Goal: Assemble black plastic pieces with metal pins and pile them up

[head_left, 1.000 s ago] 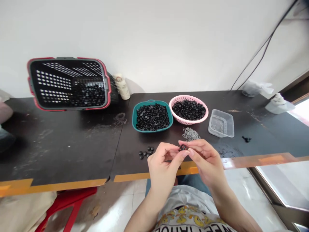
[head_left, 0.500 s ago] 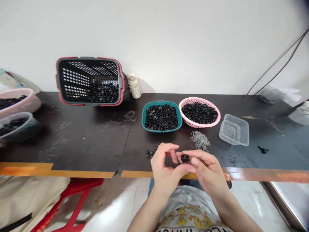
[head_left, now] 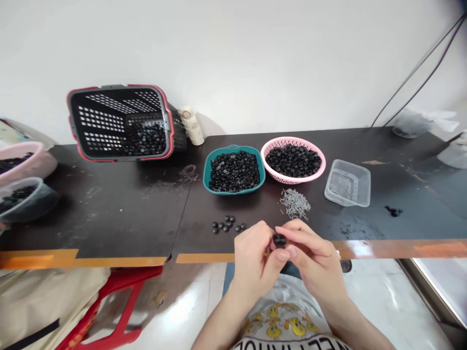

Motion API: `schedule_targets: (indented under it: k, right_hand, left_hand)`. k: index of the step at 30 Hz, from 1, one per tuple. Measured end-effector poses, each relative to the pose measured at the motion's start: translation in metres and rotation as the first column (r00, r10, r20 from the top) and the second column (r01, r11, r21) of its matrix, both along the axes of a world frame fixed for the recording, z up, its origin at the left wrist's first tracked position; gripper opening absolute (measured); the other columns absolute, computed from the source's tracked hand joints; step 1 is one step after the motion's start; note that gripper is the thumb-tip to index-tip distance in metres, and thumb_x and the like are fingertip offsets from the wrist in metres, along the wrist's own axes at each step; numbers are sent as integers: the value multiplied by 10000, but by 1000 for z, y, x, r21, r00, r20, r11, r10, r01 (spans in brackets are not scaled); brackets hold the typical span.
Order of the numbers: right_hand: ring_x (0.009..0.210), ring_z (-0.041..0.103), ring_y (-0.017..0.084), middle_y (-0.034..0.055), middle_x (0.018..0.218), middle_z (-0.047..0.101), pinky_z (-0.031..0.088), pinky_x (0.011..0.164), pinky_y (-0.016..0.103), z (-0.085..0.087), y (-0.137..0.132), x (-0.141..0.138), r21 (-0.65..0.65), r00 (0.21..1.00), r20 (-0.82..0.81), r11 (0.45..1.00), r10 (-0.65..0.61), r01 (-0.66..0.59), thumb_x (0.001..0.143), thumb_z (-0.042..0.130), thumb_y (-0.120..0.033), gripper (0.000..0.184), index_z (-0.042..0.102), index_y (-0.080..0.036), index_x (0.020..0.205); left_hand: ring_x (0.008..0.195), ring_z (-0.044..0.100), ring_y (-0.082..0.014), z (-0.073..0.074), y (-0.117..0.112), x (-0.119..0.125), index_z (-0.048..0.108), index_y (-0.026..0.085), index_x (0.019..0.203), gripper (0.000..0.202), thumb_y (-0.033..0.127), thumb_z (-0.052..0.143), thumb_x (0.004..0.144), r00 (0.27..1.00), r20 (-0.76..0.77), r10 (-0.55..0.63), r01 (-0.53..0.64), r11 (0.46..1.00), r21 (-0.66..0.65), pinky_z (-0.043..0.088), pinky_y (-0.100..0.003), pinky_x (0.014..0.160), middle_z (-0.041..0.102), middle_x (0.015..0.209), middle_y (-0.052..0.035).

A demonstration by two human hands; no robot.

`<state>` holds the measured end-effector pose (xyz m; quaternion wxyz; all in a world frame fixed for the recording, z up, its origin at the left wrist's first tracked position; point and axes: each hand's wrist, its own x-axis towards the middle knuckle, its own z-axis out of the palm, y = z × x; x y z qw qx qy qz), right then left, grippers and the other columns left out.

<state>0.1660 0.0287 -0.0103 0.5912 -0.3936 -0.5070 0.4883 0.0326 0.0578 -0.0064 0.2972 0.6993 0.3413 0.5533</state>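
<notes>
- Black round part (head_left: pixel 279 239) sits between the two hands, above the table's near edge.
- Left hand (head_left: pixel 255 255) is closed in on it from the left, thumb tip beneath, its curled fingers partly hidden.
- Right hand (head_left: pixel 313 255) pinches it from the right, thumb and fingers drawn narrow.
- Black caps (head_left: pixel 221 226) lie loosely grouped on the table (head_left: pixel 146 214), left of the hands.
- Grey pins (head_left: pixel 295 204) lie heaped just beyond the hands.
- Clear box (head_left: pixel 350 167) stands right of the pins.
- Farther off, a green basket (head_left: pixel 207 172) and, right beside it, a pink basket (head_left: pixel 319 175) hold black pieces.
- Far left, a tilted big basket (head_left: pixel 172 124) holds more.
</notes>
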Motion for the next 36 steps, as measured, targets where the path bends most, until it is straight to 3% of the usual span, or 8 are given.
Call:
schedule_targets:
  k: [3,6,11,18,25,30,36]
  right_hand:
    - [708,554,126,35,984,615,457,541,231,1,-3,10,-2,998,52,999,-37,38,937,683,-323,238,765,-378,1154]
    - [722,556,138,38,998,604,474,560,252,0,-5,18,-21,998,40,999,-40,41,957,648,-335,247,755,-387,1174]
    - [719,554,141,36,982,593,482,559,256,-4,-5,27,-12,990,97,994,-106,107,939,673,-330,249,760,-385,1165]
    - [656,518,132,30,885,592,436,506,245,-11,-4,27,-74,986,-130,993,-99,90,925,696,-359,188,789,-372,1088]
    - [662,507,147,17,800,573,451,566,269,-15,0,24,-70,964,-227,990,-139,126,874,750,-398,128,810,-356,979]
    - [694,523,155,18,813,547,451,593,269,-14,1,23,0,966,-259,1000,-17,18,830,780,-457,237,794,-346,1040]
    - [660,469,149,7,784,527,426,584,260,-11,1,23,-36,942,-332,998,42,-58,839,774,-430,152,770,-332,957]
  left_hand:
    - [567,375,-117,2,2,2,419,201,736,456,571,400,1002,992,-63,-107,108,994,11,275,-278,547,404,664,26]
    - [591,403,-128,2,4,6,431,205,761,414,534,400,1010,976,-88,-202,197,979,-58,297,-275,545,432,695,14]
    - [651,459,-151,2,7,14,510,196,865,397,537,370,1012,949,-168,-267,243,959,-148,341,-285,586,467,764,-7]
    - [628,490,-159,0,6,21,534,210,955,386,567,392,995,922,-120,-369,328,907,-266,368,-286,580,520,770,-16]
    - [666,529,-183,6,5,22,518,217,994,366,517,311,1023,905,-153,-398,350,898,-268,417,-308,599,566,828,-56]
    - [596,471,-171,6,3,21,461,234,891,382,572,324,1002,917,-137,-375,332,907,-260,357,-304,557,524,742,-27]
    - [611,483,-179,12,0,17,504,234,915,416,593,311,998,924,-127,-360,321,913,-253,376,-306,569,536,748,-34]
